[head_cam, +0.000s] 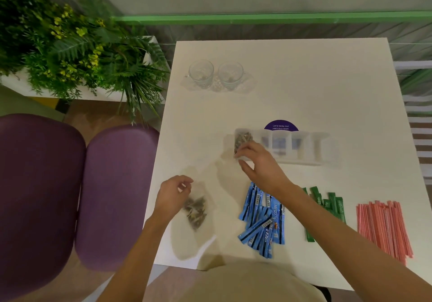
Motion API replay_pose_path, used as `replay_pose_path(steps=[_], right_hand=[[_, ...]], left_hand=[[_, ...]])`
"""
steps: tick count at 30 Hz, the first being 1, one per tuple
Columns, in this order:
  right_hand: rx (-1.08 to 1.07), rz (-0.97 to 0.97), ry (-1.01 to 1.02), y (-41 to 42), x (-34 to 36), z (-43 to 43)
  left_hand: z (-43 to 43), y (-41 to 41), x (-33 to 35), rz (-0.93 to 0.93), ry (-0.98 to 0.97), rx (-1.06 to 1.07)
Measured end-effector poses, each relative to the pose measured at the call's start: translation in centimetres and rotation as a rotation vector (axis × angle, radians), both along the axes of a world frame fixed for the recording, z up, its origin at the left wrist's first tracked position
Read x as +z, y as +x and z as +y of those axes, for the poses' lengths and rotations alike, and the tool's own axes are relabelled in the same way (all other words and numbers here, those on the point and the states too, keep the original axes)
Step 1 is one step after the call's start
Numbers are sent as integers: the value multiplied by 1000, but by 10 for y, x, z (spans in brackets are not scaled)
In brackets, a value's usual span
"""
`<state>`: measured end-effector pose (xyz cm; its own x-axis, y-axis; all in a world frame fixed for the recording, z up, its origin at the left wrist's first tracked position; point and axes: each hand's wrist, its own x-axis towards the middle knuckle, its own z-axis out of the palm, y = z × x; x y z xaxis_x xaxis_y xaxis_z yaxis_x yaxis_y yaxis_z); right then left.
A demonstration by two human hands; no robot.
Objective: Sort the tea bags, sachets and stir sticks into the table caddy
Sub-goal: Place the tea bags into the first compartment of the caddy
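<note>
Lower frame, near edge of the white worktop [304, 79], left to right: a loose pile of translucent tea bags [195, 210] with dark leaf inside, blue stick sachets [261, 217], green stick sachets [336, 206], pink wrapped stir sticks [383, 227]. The sachets and sticks lie with long axes roughly near-to-far.

Left hand [173, 196] is at the pile's upper-left edge, fingers [187, 181] curled toward the thumb. Can't tell if it's pinching a bag, the pouch is see-through and blurred. The pile is just below-right of those fingers, so left looks like the closer hand for the next pick.

Mid-frame, right hand [261, 164] is at the clear plastic table caddy [304, 147]. Its fingers [243, 149] are bent over the leftmost compartment, against the tea bags already in the slot [243, 138]. Gripping or letting go, can't tell. The caddy's long axis runs left-right, and the other compartments are too blurred to call. From the pile, the tea slot is up and right.

Upper centre: two clear glasses [216, 74].
</note>
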<state>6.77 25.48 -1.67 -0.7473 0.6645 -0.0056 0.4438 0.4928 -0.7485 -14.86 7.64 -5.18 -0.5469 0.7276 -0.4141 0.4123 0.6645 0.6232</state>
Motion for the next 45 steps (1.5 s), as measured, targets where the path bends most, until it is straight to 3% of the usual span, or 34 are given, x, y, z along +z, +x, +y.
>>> replay_pose_path(steps=[7, 10, 22, 27, 37, 45], right_hand=[[67, -121, -181, 3, -5, -36], [120, -173, -221, 4, -4, -47], [153, -202, -337, 0, 5, -69], [51, -153, -400, -5, 9, -70], [-121, 85, -672, 3, 11, -58], [-319, 257, -730, 18, 13, -10]], left_hand=[[-42, 14, -1, 98, -152, -118], [-46, 19, -2, 124, -154, -60], [-42, 17, 22, 253, 25, 153], [-26, 28, 40, 42, 217, 243], [23, 82, 50, -438, 314, 278], [61, 97, 50, -569, 320, 277]])
